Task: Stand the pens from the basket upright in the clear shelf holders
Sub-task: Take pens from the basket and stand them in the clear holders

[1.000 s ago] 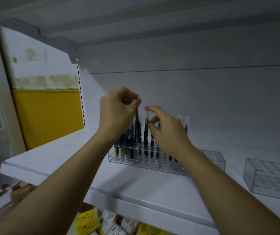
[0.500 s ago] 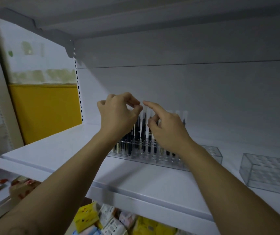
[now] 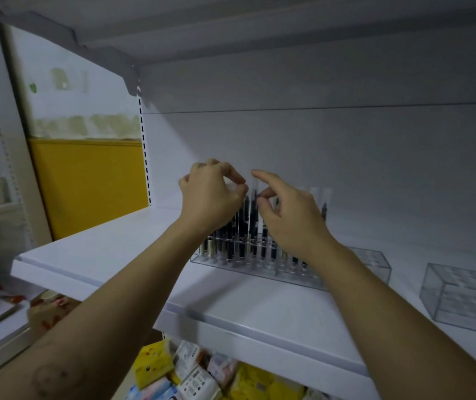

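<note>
Dark-barrelled pens with clear caps [image 3: 242, 226] stand upright in clear plastic slotted holder [image 3: 260, 265] on white shelf [image 3: 115, 255], directly beneath both hands. Left hand [image 3: 211, 194]: fingers curled at pen tops, grasp indeterminate. Right hand [image 3: 288, 215]: thumb and forefinger pinch one cap.

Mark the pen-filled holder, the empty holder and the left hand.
pen-filled holder [image 3: 225, 261]: head view, clear front wall.
empty holder [image 3: 467, 310]: head view, front wall.
left hand [image 3: 211, 197]: head view, back of hand.
</note>
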Demonstrator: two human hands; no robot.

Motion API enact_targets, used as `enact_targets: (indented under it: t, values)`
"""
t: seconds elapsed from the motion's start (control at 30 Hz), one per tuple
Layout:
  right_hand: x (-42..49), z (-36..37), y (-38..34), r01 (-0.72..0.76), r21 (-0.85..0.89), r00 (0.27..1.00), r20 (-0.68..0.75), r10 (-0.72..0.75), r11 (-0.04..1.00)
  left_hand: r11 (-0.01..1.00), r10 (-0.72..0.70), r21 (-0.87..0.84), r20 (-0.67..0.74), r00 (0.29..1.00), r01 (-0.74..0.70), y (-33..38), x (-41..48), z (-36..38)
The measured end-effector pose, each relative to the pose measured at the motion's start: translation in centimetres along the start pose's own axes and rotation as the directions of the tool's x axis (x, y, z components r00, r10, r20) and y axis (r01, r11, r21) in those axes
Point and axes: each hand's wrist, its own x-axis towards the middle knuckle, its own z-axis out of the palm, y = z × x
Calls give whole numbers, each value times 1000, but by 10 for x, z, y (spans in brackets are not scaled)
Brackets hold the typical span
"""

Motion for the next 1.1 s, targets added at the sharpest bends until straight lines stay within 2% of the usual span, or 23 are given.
enact_targets:
  t: [0.27, 0.43, 0.57, 0.87, 1.1]
  values:
    - [7, 1, -6, 61, -149, 997, -38, -68, 987, 998, 67, -17, -23, 997, -67, -12, -9, 6]
    - [10, 10, -6, 16, -41, 998, -66, -19, 999, 984, 172, -20, -100, 980, -175, -22, -18, 15]
    - [5, 6, -3, 44, -98, 990, -129, -57, 994, 969, 245, -3, -143, 959, -248, -30, -28, 24]
    - [-14, -9, -16, 11, -190, 989, -143, -39, 982, 955, 297, 14, -113, 948, -298, -25, -45, 8]
    - [-75, -15, -42, 88, -322, 978, -150, -142, 943, 946, 319, -44, -67, 945, -322, -11, -98, -23]
